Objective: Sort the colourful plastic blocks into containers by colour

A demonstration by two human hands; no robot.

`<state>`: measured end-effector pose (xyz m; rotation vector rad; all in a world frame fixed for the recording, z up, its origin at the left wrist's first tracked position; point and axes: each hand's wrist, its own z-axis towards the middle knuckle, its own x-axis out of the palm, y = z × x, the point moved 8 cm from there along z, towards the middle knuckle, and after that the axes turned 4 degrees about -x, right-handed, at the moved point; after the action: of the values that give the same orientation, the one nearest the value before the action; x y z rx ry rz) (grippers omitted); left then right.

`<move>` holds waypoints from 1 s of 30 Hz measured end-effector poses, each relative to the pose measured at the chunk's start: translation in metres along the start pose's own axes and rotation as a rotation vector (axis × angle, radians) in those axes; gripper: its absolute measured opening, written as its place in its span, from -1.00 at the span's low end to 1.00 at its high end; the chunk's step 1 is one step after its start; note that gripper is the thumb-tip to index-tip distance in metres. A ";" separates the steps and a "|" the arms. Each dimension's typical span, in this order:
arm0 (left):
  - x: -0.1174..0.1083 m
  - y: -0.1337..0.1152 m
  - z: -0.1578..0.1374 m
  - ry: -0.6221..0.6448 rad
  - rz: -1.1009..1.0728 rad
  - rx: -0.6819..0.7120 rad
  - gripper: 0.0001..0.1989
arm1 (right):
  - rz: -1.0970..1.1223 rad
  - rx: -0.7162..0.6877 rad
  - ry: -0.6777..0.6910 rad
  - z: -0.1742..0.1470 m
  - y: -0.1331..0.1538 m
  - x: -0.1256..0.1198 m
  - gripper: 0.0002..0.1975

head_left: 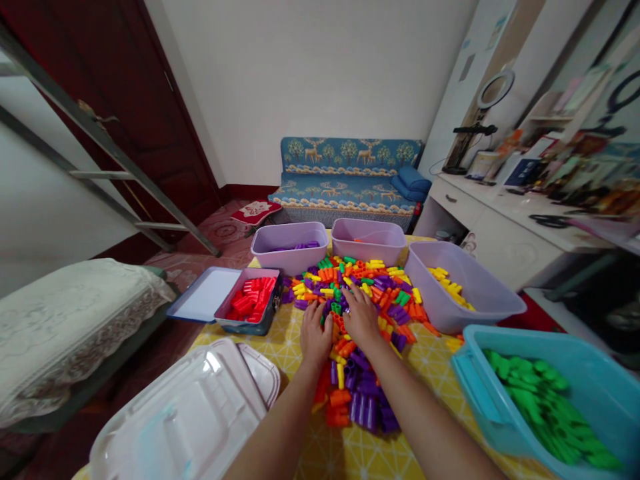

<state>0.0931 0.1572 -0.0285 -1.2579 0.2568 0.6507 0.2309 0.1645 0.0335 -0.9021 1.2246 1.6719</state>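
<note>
A heap of plastic tube-shaped toy blocks (365,393) in purple, orange, yellow and green spreads over a yellow patterned tablecloth (425,380). My left hand (317,332) rests at the heap's left side, thumb apart from the fingers, with no block visible in it. Beside it, my right hand (361,317) reaches onto the middle of the heap, fingers spread and touching blocks. Some blocks lie hidden beneath both hands. Purple and orange blocks sit closest to me, between my forearms.
Around the heap stand a lilac bin (290,257) with purple blocks, another lilac bin (369,250), a lilac bin (435,313) with yellow blocks, a turquoise bin (480,387) with green blocks and an open tin box (250,327) with red blocks. White lids (185,413) lie front left.
</note>
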 end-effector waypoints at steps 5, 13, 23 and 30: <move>0.000 0.001 0.000 0.003 0.001 -0.016 -0.58 | -0.057 -0.012 0.119 0.004 0.001 0.003 -0.43; 0.003 0.008 0.001 0.013 -0.032 -0.029 -0.58 | 0.189 -0.075 0.079 -0.011 0.007 -0.001 -0.61; 0.001 0.005 0.001 0.025 -0.012 -0.036 -0.59 | 1.139 0.298 -0.199 -0.035 -0.017 -0.011 -0.64; 0.001 0.007 0.001 0.007 -0.032 -0.027 -0.61 | 1.713 0.500 -0.181 -0.044 -0.011 0.001 -0.55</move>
<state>0.0898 0.1596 -0.0341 -1.2880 0.2332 0.6242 0.2438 0.1245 0.0174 0.9706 2.3342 2.2338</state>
